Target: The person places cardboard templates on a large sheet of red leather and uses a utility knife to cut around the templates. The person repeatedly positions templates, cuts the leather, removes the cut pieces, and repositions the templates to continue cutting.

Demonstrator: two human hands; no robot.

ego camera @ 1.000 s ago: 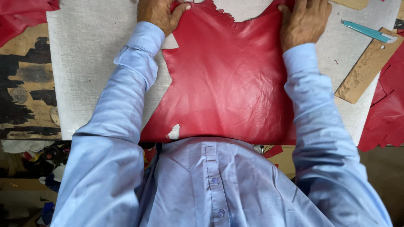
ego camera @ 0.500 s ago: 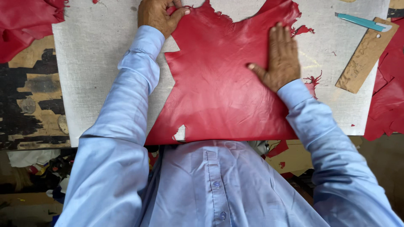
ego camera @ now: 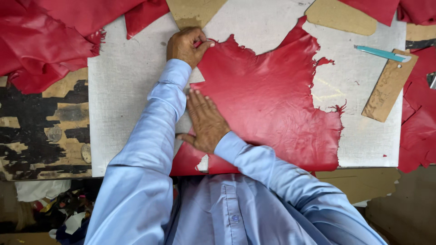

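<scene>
A large piece of red leather [ego camera: 268, 100] with ragged edges lies spread on a grey cutting board [ego camera: 127, 77]. My left hand [ego camera: 185, 45] pinches the leather's upper left edge between thumb and fingers. My right hand [ego camera: 205, 121] lies flat, palm down, fingers spread, on the leather's left part, just below my left forearm. Both arms wear light blue shirt sleeves.
Heaps of red leather lie at the upper left [ego camera: 45, 41] and along the right edge [ego camera: 418, 122]. Brown cardboard templates sit at the top [ego camera: 195, 11], top right [ego camera: 347, 18] and right [ego camera: 388, 86]. A teal-handled knife [ego camera: 379, 53] rests by the right template. A worn wooden bench [ego camera: 41, 131] shows left.
My right hand has slid across the leather from its upper right to its left side, flat all the way. My left hand kept its grip on the upper left edge.
</scene>
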